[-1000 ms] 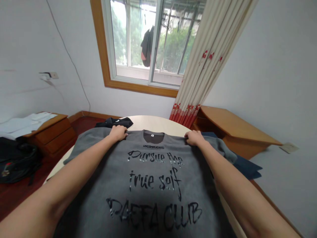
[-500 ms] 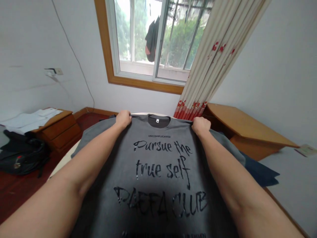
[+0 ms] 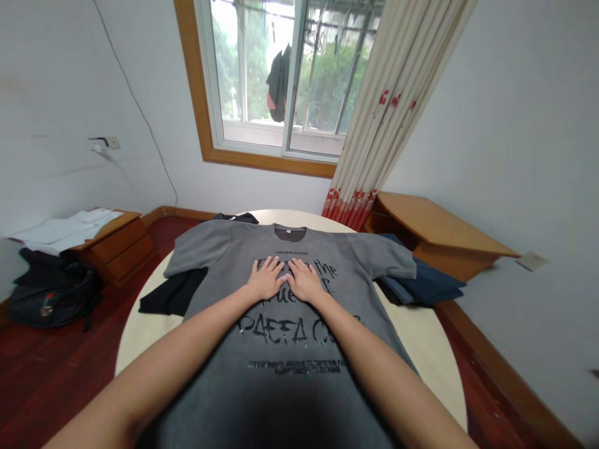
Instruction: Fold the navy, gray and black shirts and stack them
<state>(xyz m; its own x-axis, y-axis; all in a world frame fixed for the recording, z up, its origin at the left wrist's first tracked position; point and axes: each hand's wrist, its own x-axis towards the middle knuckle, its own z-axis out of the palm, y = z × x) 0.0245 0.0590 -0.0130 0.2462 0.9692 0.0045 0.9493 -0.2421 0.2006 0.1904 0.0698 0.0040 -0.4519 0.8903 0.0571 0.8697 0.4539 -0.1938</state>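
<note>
A grey T-shirt (image 3: 219,324) with black lettering lies spread, front up, over a round table (image 3: 442,374), its collar toward the window and both sleeves out to the sides. My left hand (image 3: 266,279) rests flat on its chest, fingers spread. Beside it my right hand (image 3: 304,280) also lies flat on the print, and the thumbs meet or nearly meet. Parts of the lettering are hidden under the hands and forearms. The shirt's lower end runs out of view toward me.
Black folded clothing (image 3: 171,293) pokes out under the left sleeve, and dark blue clothing (image 3: 433,280) under the right. A wooden desk (image 3: 444,224) stands at the right. Left are a drawer cabinet (image 3: 126,249) with papers and a black backpack (image 3: 51,293). A curtain (image 3: 374,125) hangs by the window.
Both hands have let go of the shirt's shoulders and moved inward to its chest, with the fingers now spread. The shirt, held stretched out before, now lies on the table.
</note>
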